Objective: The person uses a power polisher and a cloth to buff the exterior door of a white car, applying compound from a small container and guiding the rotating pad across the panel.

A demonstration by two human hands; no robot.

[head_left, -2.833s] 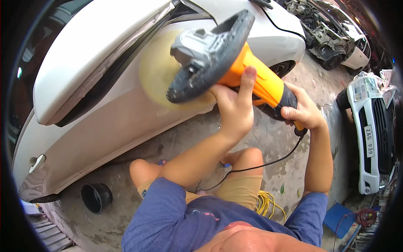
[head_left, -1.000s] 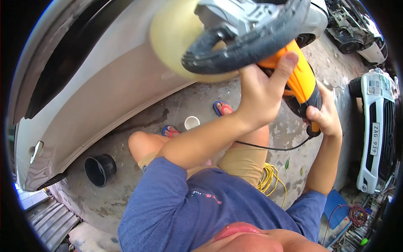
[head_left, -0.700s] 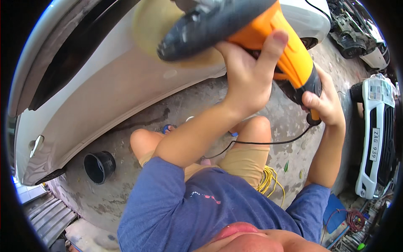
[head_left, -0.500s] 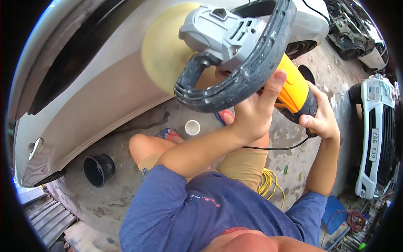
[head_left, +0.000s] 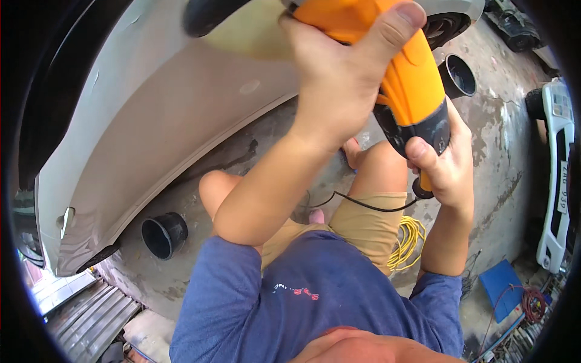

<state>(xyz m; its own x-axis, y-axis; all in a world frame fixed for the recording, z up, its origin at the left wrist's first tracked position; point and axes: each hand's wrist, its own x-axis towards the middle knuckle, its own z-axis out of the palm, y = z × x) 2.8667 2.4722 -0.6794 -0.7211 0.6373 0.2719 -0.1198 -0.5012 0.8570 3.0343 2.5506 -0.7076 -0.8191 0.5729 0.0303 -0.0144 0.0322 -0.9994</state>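
Stained concrete floor [head_left: 493, 145] all round you, w/ a pale car [head_left: 151, 109] along your left side. Orange-and-black polisher [head_left: 417, 78] is up in front of you, its front end cut off by the top of view. Your left hand [head_left: 339, 78] is closed round the body nr the front — thumb along the orange casing, fingers mostly hidden. Your right hand [head_left: 445, 160] is wrapped round the black rear end, thumb on the near side. Yellow pad [head_left: 254, 36] is blurred, over the car's side; can't tell if it's touching. Black power cord [head_left: 369, 207] hangs from the rear & crosses your right thigh. Further out: black bucket [head_left: 164, 236] to your left, second bucket [head_left: 458, 75] past the polisher, coiled yellow cable [head_left: 410, 242] beside your right hip — then white bumper [head_left: 552, 242] far right, blue panel [head_left: 501, 289] nr it.
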